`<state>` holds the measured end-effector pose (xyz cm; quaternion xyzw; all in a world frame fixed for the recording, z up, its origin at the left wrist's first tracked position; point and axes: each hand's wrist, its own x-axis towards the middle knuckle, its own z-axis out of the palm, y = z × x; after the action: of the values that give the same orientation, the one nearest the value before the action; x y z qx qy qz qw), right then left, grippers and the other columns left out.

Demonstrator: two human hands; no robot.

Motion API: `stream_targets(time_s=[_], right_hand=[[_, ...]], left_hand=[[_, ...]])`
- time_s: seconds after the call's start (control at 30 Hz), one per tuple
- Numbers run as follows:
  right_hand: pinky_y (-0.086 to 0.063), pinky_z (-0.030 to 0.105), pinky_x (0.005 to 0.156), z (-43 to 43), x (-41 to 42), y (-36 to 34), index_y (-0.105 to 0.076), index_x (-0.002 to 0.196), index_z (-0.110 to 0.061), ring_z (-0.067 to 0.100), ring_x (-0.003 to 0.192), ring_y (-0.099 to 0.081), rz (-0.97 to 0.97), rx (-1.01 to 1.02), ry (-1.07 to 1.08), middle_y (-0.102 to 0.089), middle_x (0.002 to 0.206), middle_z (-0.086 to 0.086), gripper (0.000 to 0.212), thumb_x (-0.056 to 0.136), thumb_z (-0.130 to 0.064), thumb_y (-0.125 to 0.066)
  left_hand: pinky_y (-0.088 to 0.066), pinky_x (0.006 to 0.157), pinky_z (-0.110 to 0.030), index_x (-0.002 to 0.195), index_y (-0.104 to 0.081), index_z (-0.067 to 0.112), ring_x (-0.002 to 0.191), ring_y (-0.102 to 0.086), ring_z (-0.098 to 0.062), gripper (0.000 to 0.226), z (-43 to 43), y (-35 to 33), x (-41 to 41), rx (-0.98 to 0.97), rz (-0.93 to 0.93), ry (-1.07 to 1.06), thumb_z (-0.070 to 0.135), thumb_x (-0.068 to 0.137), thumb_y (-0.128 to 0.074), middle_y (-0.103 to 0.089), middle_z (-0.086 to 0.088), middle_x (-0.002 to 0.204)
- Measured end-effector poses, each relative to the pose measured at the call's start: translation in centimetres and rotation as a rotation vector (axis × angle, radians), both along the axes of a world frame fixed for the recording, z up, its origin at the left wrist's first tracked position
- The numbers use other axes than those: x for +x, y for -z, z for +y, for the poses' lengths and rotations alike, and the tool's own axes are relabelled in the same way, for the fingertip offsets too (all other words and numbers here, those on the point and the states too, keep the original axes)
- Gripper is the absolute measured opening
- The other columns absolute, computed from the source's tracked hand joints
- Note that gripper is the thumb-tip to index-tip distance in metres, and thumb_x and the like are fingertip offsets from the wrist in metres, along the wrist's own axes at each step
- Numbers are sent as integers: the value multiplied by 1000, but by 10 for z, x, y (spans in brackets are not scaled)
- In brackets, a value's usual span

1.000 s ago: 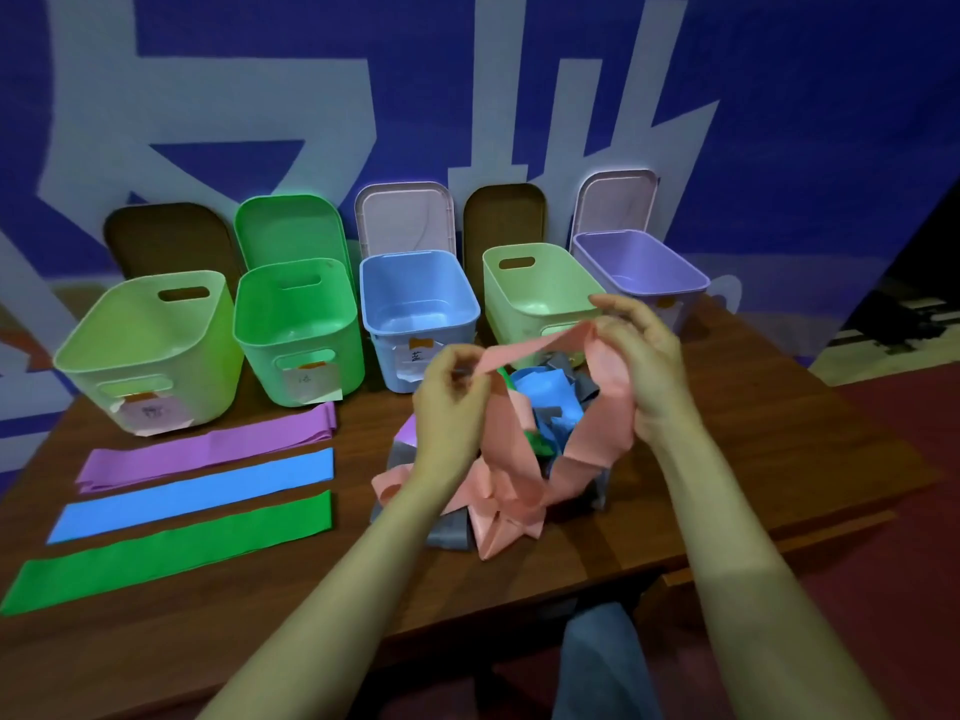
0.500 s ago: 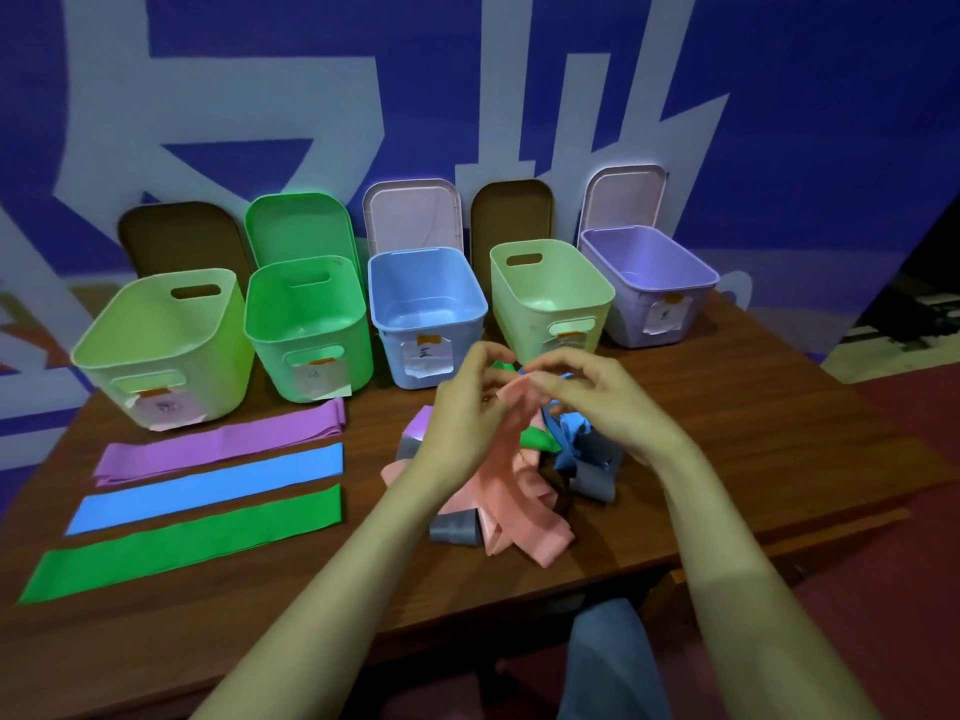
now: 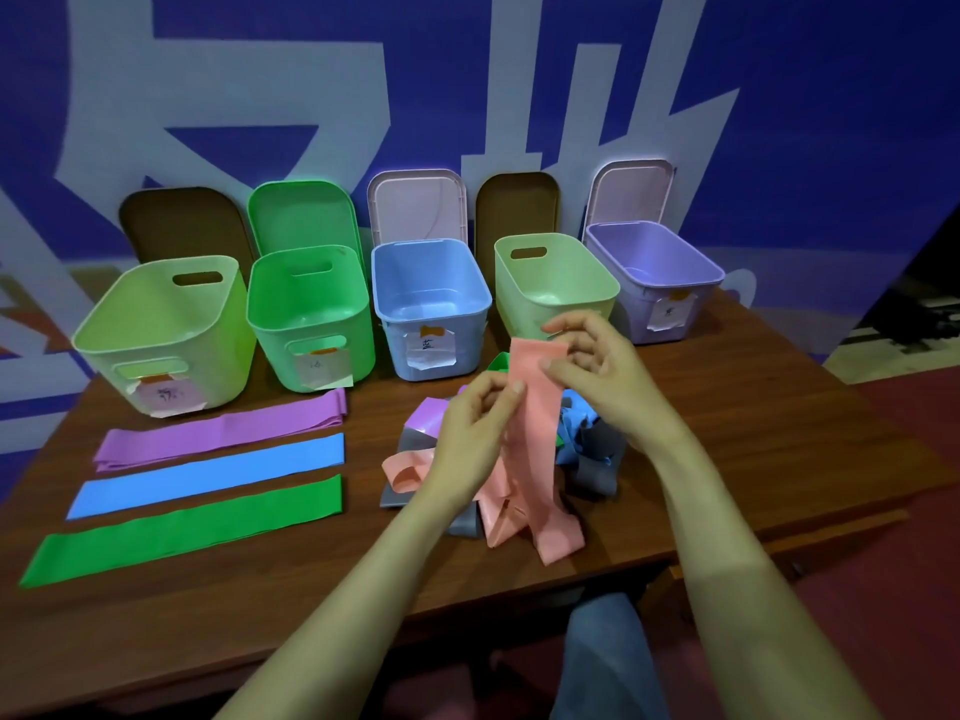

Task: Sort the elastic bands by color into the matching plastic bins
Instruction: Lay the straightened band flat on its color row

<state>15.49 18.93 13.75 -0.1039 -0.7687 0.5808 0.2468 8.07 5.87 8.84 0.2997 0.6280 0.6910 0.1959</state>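
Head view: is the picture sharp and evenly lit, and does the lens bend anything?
Head view: lighting is dim and soft, without strong glare; the bins, like the blue bin, lean outward from wide-angle distortion; the pink band and both hands look fairly sharp; bin labels are too blurred to read.

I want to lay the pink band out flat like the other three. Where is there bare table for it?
Bare wood runs along the near edge, below the green band and left of the tangled pile. Another free patch lies right of the pile, in front of the purple bin. Between the bins and the flat bands it is crowded.
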Motion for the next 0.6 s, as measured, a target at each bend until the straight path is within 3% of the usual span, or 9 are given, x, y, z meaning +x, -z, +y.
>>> stream_targets(time_s=[0.07,0.13,0.2,0.27,0.37,0.47,0.6], right_hand=[[-48,17,72,1,0,-3,-61,96,-21,6,78,-59,-47,57,-63,-62,86,-6,22,85,-2,-63],[-46,19,74,2,-3,-3,-62,87,-24,5,79,-58,-59,114,-43,-64,84,-11,22,86,-3,-62],[-45,20,73,3,-9,-2,-61,86,-26,4,79,-56,-14,94,54,-62,86,-11,25,87,-1,-58],[-45,18,70,6,-13,-3,-59,88,-24,2,78,-54,41,31,136,-60,89,-11,28,87,3,-53],[-44,14,70,14,-16,-3,-58,91,-26,1,82,-52,94,41,200,-58,93,-12,34,86,6,-50],[-43,9,76,19,-15,-1,-59,92,-25,-10,86,-51,106,79,228,-58,96,-12,36,86,8,-46],[-43,10,79,30,-19,3,-61,78,-24,-4,88,-56,96,82,326,-62,104,7,37,88,6,-43]], left_hand=[[-39,62,-23,90,-57,11,67,-49,-10,17,-1,0,5,-4,0,38,25,97,-49,-53,-3,74],[-47,67,-20,101,-56,13,72,-59,-5,12,1,4,12,-18,-125,136,23,94,-55,-63,1,83],[-54,85,-30,117,-55,18,94,-67,-13,34,3,15,15,-72,-229,221,23,86,-68,-70,0,104],[-53,90,-41,120,-56,14,96,-68,-23,45,0,25,16,-167,-218,266,21,79,-73,-70,-8,107],[-57,75,-39,122,-52,1,77,-70,-24,40,-12,31,14,-187,-309,376,8,85,-66,-70,-17,94],[-58,67,-34,126,-45,-3,71,-69,-24,42,-23,30,7,-247,-369,498,10,89,-61,-71,-18,87],[-59,67,-33,110,-57,5,68,-69,-20,22,-37,24,-4,-341,-374,561,17,92,-56,-72,-11,83]])
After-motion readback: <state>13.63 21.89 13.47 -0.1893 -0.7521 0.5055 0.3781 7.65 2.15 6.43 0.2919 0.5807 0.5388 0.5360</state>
